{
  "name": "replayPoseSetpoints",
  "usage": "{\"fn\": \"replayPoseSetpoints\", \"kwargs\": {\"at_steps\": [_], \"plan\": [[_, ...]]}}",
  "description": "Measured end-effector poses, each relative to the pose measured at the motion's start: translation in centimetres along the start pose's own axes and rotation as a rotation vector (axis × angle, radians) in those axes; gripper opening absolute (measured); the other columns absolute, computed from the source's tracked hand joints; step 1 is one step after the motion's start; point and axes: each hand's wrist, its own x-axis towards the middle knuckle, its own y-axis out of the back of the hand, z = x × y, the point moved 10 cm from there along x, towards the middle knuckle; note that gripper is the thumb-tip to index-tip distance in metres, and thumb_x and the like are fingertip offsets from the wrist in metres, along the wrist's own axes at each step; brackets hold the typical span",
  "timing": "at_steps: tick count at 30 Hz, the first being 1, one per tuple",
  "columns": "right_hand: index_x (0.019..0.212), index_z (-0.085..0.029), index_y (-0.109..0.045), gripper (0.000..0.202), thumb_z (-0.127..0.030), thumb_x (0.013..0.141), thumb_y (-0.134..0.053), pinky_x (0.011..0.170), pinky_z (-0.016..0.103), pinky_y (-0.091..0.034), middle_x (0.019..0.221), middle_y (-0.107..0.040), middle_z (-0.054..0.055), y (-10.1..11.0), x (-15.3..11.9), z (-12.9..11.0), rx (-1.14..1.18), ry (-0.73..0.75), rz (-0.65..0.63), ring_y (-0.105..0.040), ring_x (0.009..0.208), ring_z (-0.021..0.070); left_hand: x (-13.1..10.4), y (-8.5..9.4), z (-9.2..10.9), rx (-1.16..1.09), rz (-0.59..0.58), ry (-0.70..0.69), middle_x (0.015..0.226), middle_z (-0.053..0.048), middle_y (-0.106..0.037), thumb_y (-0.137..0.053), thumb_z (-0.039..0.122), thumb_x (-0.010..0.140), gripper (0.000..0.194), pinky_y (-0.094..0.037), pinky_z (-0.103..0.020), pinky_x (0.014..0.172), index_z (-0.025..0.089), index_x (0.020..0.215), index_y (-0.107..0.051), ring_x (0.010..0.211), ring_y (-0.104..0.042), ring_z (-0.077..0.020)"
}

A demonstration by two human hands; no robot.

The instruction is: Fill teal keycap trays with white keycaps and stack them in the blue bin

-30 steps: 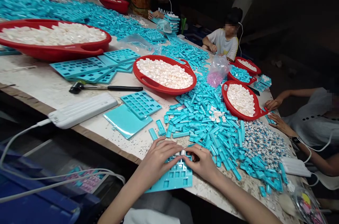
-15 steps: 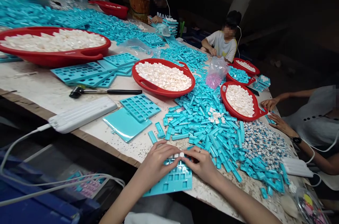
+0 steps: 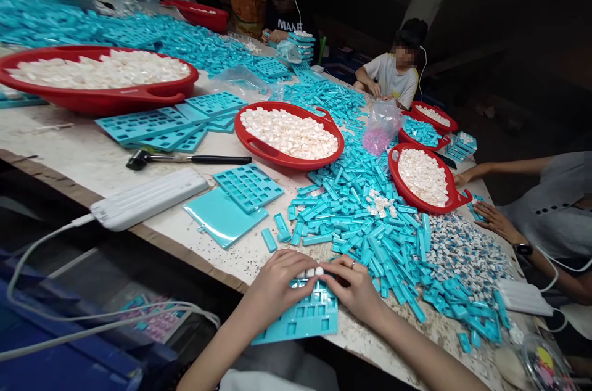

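A turquoise grid plate [image 3: 300, 322] with square holes lies tilted at the table's front edge, directly under my hands. Along its far edge sits a short row of white key-like caps [image 3: 315, 272]. My left hand [image 3: 283, 277] curls over the plate's far left part, thumb and fingers closed around the edge by the caps. From the other side, my right hand [image 3: 352, 286] pinches at the right end of the same row, a ring on one finger. The fingers partly hide the caps, and whether a loose piece is between them is hidden.
Turquoise strips [image 3: 370, 230] are heaped ahead, beside small white-and-blue pieces [image 3: 462, 255]. Red basins [image 3: 296, 163] hold white caps. To the left lie a flat turquoise panel [image 3: 222, 221], a hammer [image 3: 198, 159] and a white power strip [image 3: 152, 197]. Co-workers sit across and at right.
The view has shifted slightly, so the table's things appear a little further right. Both my hands stay on the plate's far edge. The right-hand co-worker's hands have moved a little.
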Motion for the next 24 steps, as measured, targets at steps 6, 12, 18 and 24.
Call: {"fn": "replayPoseSetpoints", "kwargs": {"at_steps": [6, 12, 18, 24], "plan": [[0.114, -0.019, -0.076, 0.023, -0.032, 0.099, -0.063, 0.066, 0.027, -0.054, 0.084, -0.068, 0.006, 0.14, 0.03, -0.19, 0.012, 0.004, 0.019, -0.066, 0.075, 0.0166, -0.02, -0.10, 0.06, 0.007, -0.015, 0.011, 0.098, -0.002, -0.078, -0.067, 0.028, 0.094, 0.012, -0.050, -0.038, 0.089, 0.022, 0.102, -0.072, 0.092, -0.071, -0.0217], [0.116, -0.021, -0.075, 0.023, -0.031, 0.099, -0.063, 0.060, 0.026, -0.051, 0.084, -0.066, 0.006, 0.03, -0.08, -0.08, 0.024, 0.005, 0.014, -0.064, 0.072, 0.0158, -0.08, -0.20, 0.07, -0.003, -0.041, 0.002, 0.100, -0.002, -0.078, -0.064, 0.028, 0.095, 0.014, -0.052, -0.037, 0.087, 0.024, 0.106, -0.073, 0.094, -0.072, -0.0217], [0.115, -0.019, -0.076, 0.024, -0.032, 0.100, -0.062, 0.059, 0.026, -0.052, 0.082, -0.066, 0.006, -0.04, -0.06, -0.07, 0.006, -0.001, 0.018, -0.064, 0.069, 0.0157, 0.03, -0.10, 0.06, 0.006, -0.029, -0.028, 0.099, -0.003, -0.078, -0.060, 0.030, 0.097, 0.017, -0.056, -0.035, 0.081, 0.023, 0.104, -0.074, 0.092, -0.073, -0.0225], [0.116, -0.017, -0.075, 0.026, -0.032, 0.100, -0.061, 0.065, 0.027, -0.054, 0.082, -0.067, 0.007, -0.09, -0.21, -0.47, -0.050, 0.064, 0.049, -0.066, 0.074, 0.0171, 0.03, -0.19, -0.32, -0.035, -0.027, -0.044, 0.100, -0.003, -0.078, -0.059, 0.031, 0.098, 0.019, -0.058, -0.031, 0.082, 0.025, 0.106, -0.075, 0.093, -0.074, -0.0210]]}}
